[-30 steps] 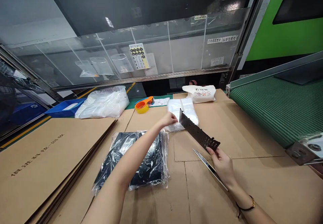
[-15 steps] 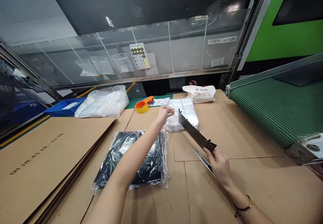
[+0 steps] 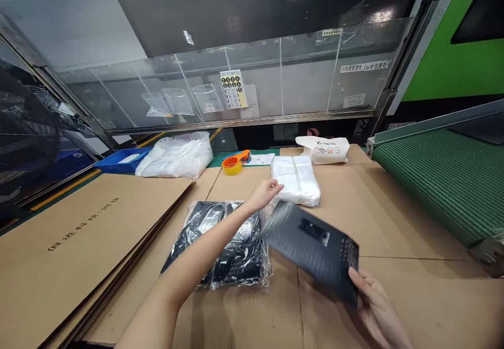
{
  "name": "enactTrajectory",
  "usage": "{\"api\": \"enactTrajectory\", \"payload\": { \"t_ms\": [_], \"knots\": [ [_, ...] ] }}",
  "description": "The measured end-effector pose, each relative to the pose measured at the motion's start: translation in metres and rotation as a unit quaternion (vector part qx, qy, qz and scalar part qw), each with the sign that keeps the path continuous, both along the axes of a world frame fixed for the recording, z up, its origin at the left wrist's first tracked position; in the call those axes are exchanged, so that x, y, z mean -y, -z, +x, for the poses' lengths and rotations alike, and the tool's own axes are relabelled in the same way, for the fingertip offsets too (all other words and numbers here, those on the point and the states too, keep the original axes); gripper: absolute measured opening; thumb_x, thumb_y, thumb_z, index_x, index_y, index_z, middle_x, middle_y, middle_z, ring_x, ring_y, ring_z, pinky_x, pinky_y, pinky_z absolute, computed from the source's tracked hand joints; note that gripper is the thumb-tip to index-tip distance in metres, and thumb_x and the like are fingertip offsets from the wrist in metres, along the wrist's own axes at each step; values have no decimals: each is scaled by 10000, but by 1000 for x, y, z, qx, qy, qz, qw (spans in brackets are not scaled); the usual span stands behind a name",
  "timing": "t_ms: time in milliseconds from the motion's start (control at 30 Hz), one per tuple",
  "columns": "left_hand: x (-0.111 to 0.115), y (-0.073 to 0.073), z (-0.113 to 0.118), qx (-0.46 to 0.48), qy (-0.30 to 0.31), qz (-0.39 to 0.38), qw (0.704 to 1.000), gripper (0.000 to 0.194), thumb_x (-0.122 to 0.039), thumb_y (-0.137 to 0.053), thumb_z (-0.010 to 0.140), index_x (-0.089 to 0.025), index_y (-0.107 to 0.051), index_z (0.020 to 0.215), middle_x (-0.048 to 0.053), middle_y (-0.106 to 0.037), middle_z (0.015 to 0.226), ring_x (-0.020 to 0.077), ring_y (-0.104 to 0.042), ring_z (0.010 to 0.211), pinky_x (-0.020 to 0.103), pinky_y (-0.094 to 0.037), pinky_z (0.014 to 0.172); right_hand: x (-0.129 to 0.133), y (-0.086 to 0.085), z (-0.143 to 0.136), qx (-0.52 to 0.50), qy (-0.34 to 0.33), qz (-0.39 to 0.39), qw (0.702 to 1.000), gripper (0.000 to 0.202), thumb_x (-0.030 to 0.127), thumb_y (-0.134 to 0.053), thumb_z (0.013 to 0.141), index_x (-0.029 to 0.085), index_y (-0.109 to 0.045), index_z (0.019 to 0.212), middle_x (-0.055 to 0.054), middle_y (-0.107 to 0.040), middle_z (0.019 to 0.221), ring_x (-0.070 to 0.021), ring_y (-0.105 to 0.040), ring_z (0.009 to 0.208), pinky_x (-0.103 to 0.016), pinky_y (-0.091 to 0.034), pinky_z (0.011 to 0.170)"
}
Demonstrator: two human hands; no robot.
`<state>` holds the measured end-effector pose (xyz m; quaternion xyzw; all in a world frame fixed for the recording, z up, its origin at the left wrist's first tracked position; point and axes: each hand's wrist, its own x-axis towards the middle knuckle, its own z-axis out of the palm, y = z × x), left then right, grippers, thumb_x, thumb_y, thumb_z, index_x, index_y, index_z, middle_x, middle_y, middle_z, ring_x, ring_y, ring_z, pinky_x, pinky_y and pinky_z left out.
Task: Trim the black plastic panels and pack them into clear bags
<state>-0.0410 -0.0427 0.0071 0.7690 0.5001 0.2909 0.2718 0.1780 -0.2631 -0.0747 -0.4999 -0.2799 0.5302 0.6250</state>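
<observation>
My right hand grips a black plastic cover by its right end. The cover is tilted, with a row of small holes near the grip and a dark recess in its face; its far left end is blurred. My left hand reaches out with bent, pinched fingers at the near left edge of a stack of clear plastic bags. Whatever may be between those fingers is too small to make out. Under my left forearm, black parts wrapped in clear plastic lie flat, partly hidden by the arm.
Flattened cardboard sheets lie stacked at the left. Along the back are a blue tray, a bulky clear plastic bag, an orange tape dispenser and a white printed bag. A green conveyor belt borders the right.
The cover has turned from nearly edge-on to showing its broad face, and my right hand has moved lower and to the right. The view has shifted; my left hand stays by the bag stack.
</observation>
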Motion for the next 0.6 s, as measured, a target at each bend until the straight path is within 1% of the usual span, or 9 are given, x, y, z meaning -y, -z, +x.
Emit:
{"api": "enactTrajectory", "payload": {
  "t_ms": [33,100,133,200,267,367,467,533,600],
  "knots": [
    [3,0,1,-22,29,-5,999,285,-316,-497,882,-177,-522,635,-17,-532,605,148,-510,636,248,-346,605,8,0,-3,-60,-32,-30,997,445,549,-850,581,157,-716,742,-95,-683,702,-233,-647,600,-313,-564,538],
    [11,0,4,-66,86,-11,994,354,-336,-470,906,-171,-556,605,-13,-546,583,141,-515,604,245,-343,585,21,1,-8,-112,-63,-63,990,421,524,-868,576,163,-722,734,-91,-680,690,-231,-651,609,-308,-575,549],
    [15,0,7,-87,109,-10,990,360,-336,-465,914,-169,-583,617,-10,-566,591,140,-526,603,243,-346,581,25,3,-10,-118,-59,-65,989,419,527,-866,584,167,-724,744,-90,-682,696,-231,-653,617,-304,-578,547],
    [25,0,13,-126,137,5,983,314,-327,-474,921,-173,-646,708,-1,-623,653,148,-562,638,241,-361,594,32,7,-15,-110,-24,-56,992,410,522,-863,602,174,-724,769,-88,-693,729,-226,-657,623,-289,-574,530],
    [35,0,20,-167,134,33,976,269,-317,-472,933,-180,-680,833,25,-667,727,174,-600,696,250,-387,631,36,12,-23,-104,12,-48,993,398,496,-880,590,175,-714,756,-89,-703,759,-215,-658,618,-266,-562,511],
    [49,-1,30,-228,110,83,964,261,-277,-427,952,-178,-664,994,78,-699,813,227,-639,772,292,-432,692,41,18,-38,-135,41,-59,988,409,441,-918,548,163,-719,773,-90,-714,804,-194,-664,626,-216,-540,503],
    [60,-3,37,-279,108,121,946,273,-261,-378,969,-181,-627,1049,97,-713,843,251,-661,776,327,-475,697,44,23,-50,-200,70,-89,973,412,352,-946,529,168,-736,831,-67,-722,855,-149,-660,641,-161,-527,522],
    [66,-4,40,-305,113,142,935,275,-254,-356,976,-176,-608,1053,98,-716,825,249,-671,741,330,-494,671,45,26,-53,-240,101,-102,960,409,305,-966,474,181,-731,785,-36,-721,820,-123,-643,599,-151,-528,514],
    [72,-4,42,-325,121,161,924,257,-204,-354,964,-164,-593,1049,102,-714,803,244,-677,705,320,-502,632,46,30,-56,-248,127,-90,956,390,290,-973,440,182,-709,706,-18,-712,752,-120,-633,560,-163,-541,507]
  ]
}}
